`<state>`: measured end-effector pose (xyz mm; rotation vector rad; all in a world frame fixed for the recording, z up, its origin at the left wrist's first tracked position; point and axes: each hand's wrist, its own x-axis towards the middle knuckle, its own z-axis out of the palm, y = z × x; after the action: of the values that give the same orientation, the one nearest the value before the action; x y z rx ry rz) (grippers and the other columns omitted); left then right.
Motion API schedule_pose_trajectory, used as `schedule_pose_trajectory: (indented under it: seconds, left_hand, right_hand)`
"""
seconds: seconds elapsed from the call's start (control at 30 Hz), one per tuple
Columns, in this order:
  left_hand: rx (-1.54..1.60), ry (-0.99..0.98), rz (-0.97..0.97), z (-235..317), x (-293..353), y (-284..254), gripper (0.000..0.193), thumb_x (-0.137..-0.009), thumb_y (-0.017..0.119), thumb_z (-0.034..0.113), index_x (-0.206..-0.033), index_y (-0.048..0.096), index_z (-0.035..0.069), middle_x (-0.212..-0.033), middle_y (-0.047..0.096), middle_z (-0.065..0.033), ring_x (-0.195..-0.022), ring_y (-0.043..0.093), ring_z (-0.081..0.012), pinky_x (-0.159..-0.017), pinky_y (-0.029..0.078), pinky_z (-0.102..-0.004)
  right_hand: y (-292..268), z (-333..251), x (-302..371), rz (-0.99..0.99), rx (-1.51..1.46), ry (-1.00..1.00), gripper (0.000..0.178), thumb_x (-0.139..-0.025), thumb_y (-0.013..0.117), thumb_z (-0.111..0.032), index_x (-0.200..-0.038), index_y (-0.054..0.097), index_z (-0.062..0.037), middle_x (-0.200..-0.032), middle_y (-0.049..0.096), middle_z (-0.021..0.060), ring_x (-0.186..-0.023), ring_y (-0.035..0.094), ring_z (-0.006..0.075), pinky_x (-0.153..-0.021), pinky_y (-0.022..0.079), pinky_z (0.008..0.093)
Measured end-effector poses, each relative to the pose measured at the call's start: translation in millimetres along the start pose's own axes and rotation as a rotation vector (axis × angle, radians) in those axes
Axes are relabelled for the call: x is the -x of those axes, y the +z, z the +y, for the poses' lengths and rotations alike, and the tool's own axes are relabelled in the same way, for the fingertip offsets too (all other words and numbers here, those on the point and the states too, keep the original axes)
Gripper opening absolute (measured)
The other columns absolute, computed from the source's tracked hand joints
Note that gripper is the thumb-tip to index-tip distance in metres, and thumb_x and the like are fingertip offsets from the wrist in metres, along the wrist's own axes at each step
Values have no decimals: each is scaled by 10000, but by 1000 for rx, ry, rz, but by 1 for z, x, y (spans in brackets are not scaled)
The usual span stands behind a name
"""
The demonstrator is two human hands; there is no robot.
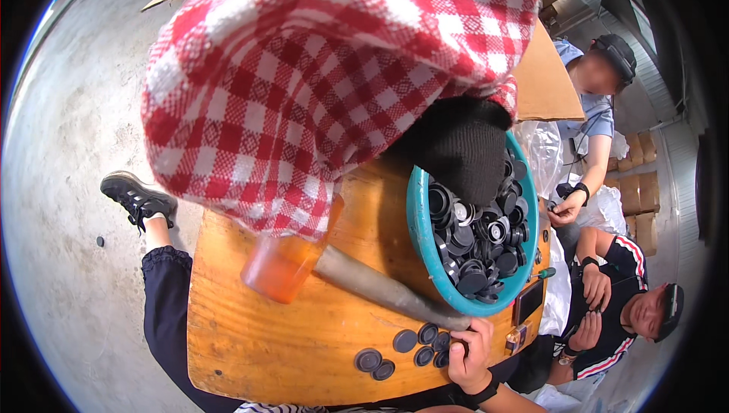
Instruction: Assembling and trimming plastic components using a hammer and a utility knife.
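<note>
My right hand (471, 360) rests at the table's near side, a dark band on its wrist. Its fingers are curled beside the end of a grey tube (387, 289), and whatever they hold is hidden. Several black round caps (405, 341) lie just left of it on the wooden table (266, 345). Beyond the hand stands a teal basin (422, 253) filled with black caps, some with pale centres. Black ribbed knit fabric (471, 147) hangs over the basin, joined by a red-and-white checked cloth (304, 94) that covers much of the upper view. My left hand does not show.
A translucent orange container (277, 272) stands by the tube's far end. A phone (528, 303) and a green-handled tool (545, 272) lie right of the basin. Two co-workers sit at the right, hands occupied. Cardboard (548, 79) stands behind; a shoe (138, 199) is at left.
</note>
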<state>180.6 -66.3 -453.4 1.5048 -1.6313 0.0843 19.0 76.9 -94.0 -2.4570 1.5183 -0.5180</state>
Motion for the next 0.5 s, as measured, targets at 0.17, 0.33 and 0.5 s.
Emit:
schedule_pose_trajectory:
  seconds: [0.17,0.33,0.5]
  left_hand:
    - [8,53,-88,35,41,-20,419,-938,574,185,-1326,489,50,-1199,628,-109,-1011,638,-299,-877,512,-405]
    - [1,188,-230,67,89,-68,421,-941,572,183,-1331,483,49,-1204,626,-107,-1014,638,-293,-879,514,-400]
    - [-74,329,-358,75,122,-125,423,-944,571,181,-1335,478,48,-1208,623,-105,-1018,638,-286,-881,516,-396]
  right_hand:
    - [1,2,-4,31,-30,-36,204,-884,603,-199,-930,609,-1,-1062,532,198,-964,515,370,-858,423,454]
    - [5,6,-10,113,-86,-73,136,-838,640,-117,-926,609,-18,-1034,552,171,-949,528,364,-845,431,439]
    - [3,4,-9,221,-99,-101,134,-833,654,-133,-910,609,-32,-1004,576,137,-939,544,336,-832,429,430]
